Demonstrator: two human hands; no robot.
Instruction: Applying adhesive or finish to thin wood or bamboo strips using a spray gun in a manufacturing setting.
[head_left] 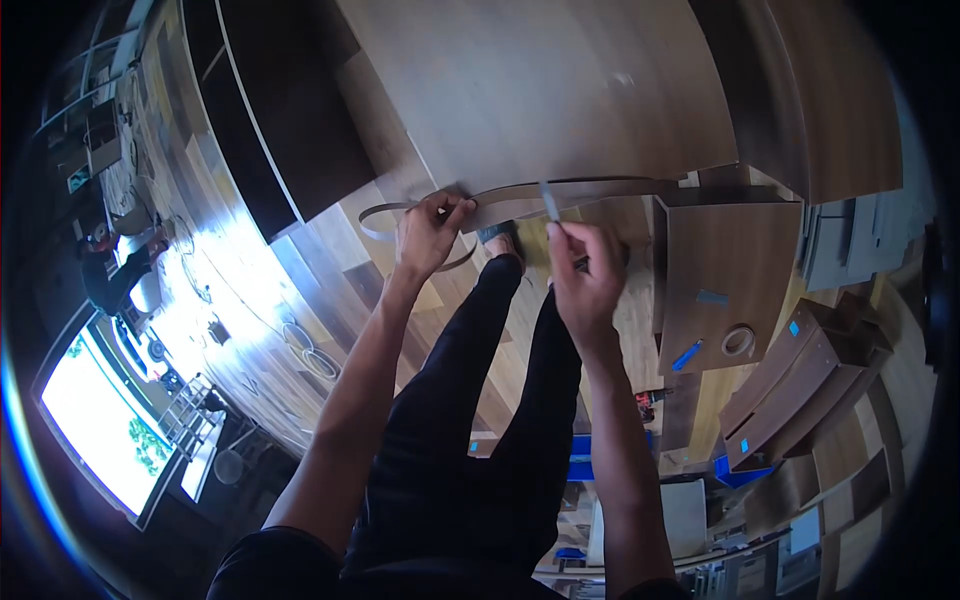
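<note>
In front of me is a large wood-grain panel (560,90), with a thin brown edging strip (590,187) running along its near edge. My left hand (428,235) pinches the strip at the panel's left corner. The strip's loose end curls into a loop beside that hand. My right hand (588,270) is closed on a thin, pale, blade-like piece (549,200) that points up toward the panel edge. Blur hides exactly what kind of piece it is, and whether it touches the strip cannot be told.
On a wooden box (735,250) at right lie a blue utility knife (688,355), a tape roll (738,341) and a small grey flat piece (712,297). Brown drawer-like parts (795,385) stand beyond. Dark cabinet pieces (300,110) are at upper left. Another person (110,275) is far left.
</note>
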